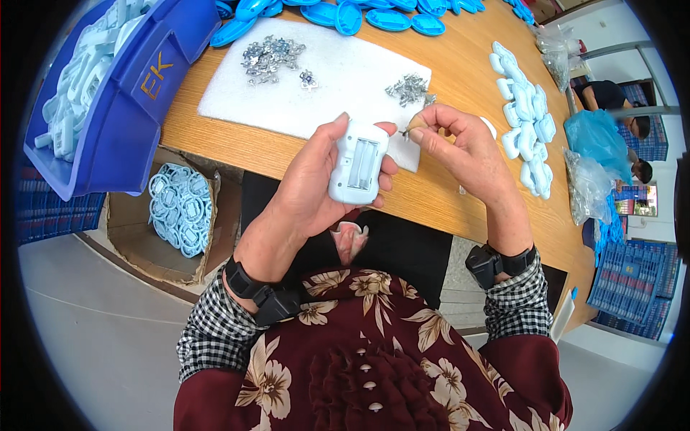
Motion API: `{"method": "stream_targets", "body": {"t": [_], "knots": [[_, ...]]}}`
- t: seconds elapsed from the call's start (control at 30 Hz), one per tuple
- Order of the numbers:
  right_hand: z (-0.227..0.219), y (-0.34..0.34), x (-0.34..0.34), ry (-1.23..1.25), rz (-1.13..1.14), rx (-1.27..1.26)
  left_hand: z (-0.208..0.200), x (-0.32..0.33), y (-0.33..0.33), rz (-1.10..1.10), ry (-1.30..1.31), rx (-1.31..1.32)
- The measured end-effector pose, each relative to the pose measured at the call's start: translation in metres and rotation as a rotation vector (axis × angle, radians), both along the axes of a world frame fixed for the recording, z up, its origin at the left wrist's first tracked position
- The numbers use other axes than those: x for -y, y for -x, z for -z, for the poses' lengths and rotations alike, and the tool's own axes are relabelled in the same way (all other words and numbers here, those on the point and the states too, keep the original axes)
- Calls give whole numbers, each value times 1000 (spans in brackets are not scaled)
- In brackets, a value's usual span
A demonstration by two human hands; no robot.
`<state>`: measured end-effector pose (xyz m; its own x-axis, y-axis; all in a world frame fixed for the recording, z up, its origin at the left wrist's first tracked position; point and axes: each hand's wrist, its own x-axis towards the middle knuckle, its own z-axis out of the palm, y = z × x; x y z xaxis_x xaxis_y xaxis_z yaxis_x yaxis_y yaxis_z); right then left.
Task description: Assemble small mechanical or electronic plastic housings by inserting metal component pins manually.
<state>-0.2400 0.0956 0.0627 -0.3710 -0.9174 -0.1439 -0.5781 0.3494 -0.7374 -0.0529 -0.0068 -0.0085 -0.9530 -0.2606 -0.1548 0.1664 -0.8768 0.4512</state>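
Note:
My left hand [305,172] is wrapped around a light blue plastic housing [359,165], its long battery compartment facing up. Just right of the housing, my right hand [460,147] pinches a small metal piece [405,133] between thumb and forefinger; its exact shape is too small to tell. Beyond both hands, a white foam sheet [323,82] lies on the wooden table [460,61]. On it are a larger pile of small metal contacts [269,57] at the left and a smaller pile of metal pieces [408,88] near its right edge.
A blue bin [136,108] of pale plastic parts stands at left, above a cardboard box [129,233] holding light blue rings [180,208]. Blue oval shells [348,18] line the far side. Stacked light blue housings [528,118] and clear bags [588,183] lie right; people [611,93] are beyond.

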Motion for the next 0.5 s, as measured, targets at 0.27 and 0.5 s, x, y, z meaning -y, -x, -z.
{"method": "stream_targets", "body": {"t": [0.27, 0.5], "knots": [[-17, -12, -8, -79, -170, 39, -11, -25, 7, -294, 305, 234], [-11, -16, -12, -22, -172, 112, -6, -24, 6, -258, 345, 189]]}}
